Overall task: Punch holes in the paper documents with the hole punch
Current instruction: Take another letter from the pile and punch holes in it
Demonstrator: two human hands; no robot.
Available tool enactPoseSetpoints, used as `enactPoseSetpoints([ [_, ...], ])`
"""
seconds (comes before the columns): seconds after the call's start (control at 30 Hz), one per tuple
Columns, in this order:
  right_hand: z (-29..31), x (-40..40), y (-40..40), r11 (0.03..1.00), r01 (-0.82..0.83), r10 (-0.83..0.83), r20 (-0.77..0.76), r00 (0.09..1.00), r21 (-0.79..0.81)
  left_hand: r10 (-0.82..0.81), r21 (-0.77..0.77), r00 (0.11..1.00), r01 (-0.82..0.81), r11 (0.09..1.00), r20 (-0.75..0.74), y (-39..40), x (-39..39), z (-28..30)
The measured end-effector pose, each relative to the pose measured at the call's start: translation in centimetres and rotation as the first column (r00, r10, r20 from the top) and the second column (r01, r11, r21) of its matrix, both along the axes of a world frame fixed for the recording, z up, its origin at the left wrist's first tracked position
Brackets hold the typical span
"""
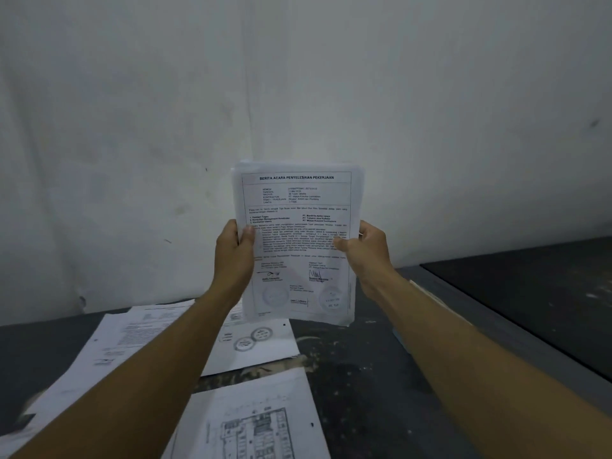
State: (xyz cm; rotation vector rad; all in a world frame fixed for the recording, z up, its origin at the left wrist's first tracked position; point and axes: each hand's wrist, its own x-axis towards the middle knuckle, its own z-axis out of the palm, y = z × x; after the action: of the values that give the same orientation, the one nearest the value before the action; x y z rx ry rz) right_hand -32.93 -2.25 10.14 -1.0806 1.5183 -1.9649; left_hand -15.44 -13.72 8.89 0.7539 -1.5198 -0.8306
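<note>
I hold a stack of printed paper documents [298, 207] upright in front of the wall, its lower edge just above the dark table. The top sheet carries a bold heading, text blocks, signatures and round stamps. My left hand [233, 250] grips the stack's left edge with the thumb on the front. On the right edge, my right hand [367, 248] pinches it the same way. No hole punch is in view.
Loose sheets [261, 346] lie on the dark table [357, 366] under my arms, one with round stamps, one with a floor plan [255, 429]. A dark raised panel [530, 293] runs along the right. A pale wall [298, 77] stands close behind.
</note>
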Motion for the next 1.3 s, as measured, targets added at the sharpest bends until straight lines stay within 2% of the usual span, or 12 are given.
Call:
enactPoseSetpoints([
  [0.3,-7.2,-2.9,1.1,0.999,0.039,-0.039,0.003,0.999,0.037,-0.051,0.035,0.992,0.047,0.998,0.116,1.3,-2.2,-6.2],
  [0.5,-5.5,-3.6,0.8,0.998,0.065,-0.065,-0.011,0.998,-0.006,-0.026,-0.028,0.995,0.028,0.999,0.095,1.2,-2.9,-4.4],
  [0.6,-6.2,-3.9,0.7,0.999,0.050,-0.050,0.040,0.998,0.008,-0.050,-0.048,0.992,0.056,0.997,0.117,0.9,-3.0,-4.9],
  [0.7,-7.4,-3.9,0.8,0.998,0.052,-0.053,0.023,0.998,0.026,-0.036,-0.040,0.992,0.042,0.998,0.125,1.2,-3.3,-6.0],
  [0.97,-6.4,-3.5,0.9,0.989,0.127,-0.129,-0.023,0.991,-0.072,0.107,-0.138,0.991,-0.095,0.986,0.084,2.5,-4.7,-4.2],
  [1.17,-9.6,-3.4,1.4,0.984,0.176,-0.176,-0.037,0.984,-0.006,0.166,-0.119,0.985,-0.161,0.980,0.039,4.0,-5.6,-7.3],
  [1.3,-7.9,-3.9,1.7,0.975,0.219,-0.220,-0.047,0.974,-0.021,0.166,-0.130,0.986,-0.164,0.978,0.005,4.2,-5.9,-5.7],
])
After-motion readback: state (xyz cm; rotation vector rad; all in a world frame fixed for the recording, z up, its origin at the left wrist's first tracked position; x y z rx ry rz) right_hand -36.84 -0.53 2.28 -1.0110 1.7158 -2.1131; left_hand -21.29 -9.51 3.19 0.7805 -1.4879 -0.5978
